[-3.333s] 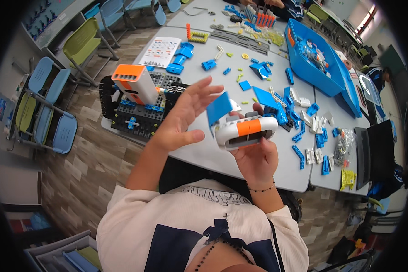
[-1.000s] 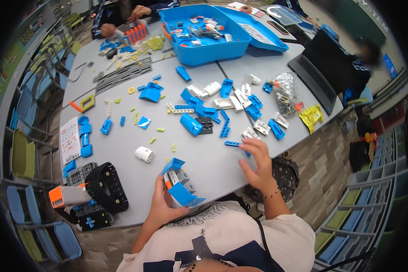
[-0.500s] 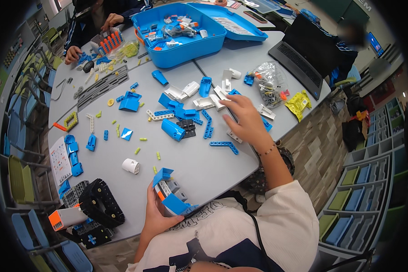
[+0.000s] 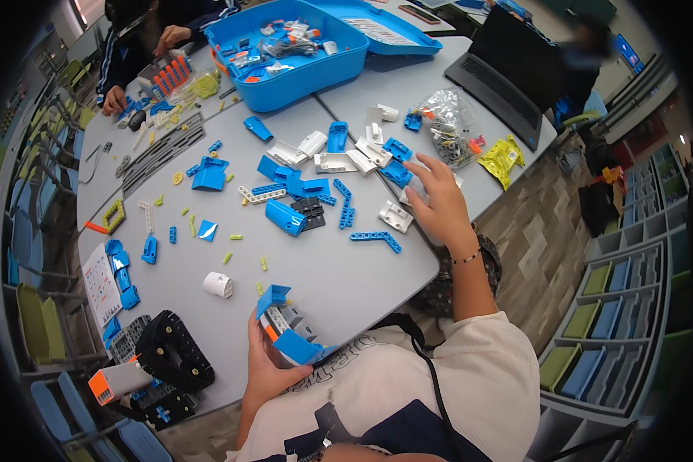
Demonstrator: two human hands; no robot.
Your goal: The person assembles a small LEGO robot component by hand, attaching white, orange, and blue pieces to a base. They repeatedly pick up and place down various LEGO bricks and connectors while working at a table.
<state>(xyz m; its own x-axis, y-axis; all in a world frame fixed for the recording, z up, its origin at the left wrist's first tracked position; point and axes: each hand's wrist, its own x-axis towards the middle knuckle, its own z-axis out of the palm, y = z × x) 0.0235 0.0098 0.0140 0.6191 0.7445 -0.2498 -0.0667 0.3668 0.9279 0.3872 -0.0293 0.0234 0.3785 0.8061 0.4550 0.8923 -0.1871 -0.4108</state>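
Observation:
My left hand (image 4: 268, 363) grips a small built model (image 4: 291, 327) of blue, grey, white and orange building pieces at the near edge of the table. Over the loose pieces to the right hovers my right hand (image 4: 443, 204), thumb and fingers apart, with nothing seen in its grasp. Its fingertips are nearest a blue panel piece (image 4: 396, 173). White curved panels (image 4: 373, 151) lie just beyond, and a white panel with holes (image 4: 395, 216) sits by the thumb. A white piece under the hand is partly hidden. Blue angled beams (image 4: 376, 240) lie to the left of my wrist.
A blue storage box (image 4: 292, 81) with loose parts stands at the back, beside a laptop (image 4: 497, 77) and a clear parts bag (image 4: 448, 127). A tracked black-and-grey model (image 4: 165, 354) stands at the near left. Across the table are a co-worker's hands (image 4: 115, 100).
My right hand has moved right and toward me, off the white panels, and one of those panels has shifted. My left hand still grips the model. The view has turned slightly.

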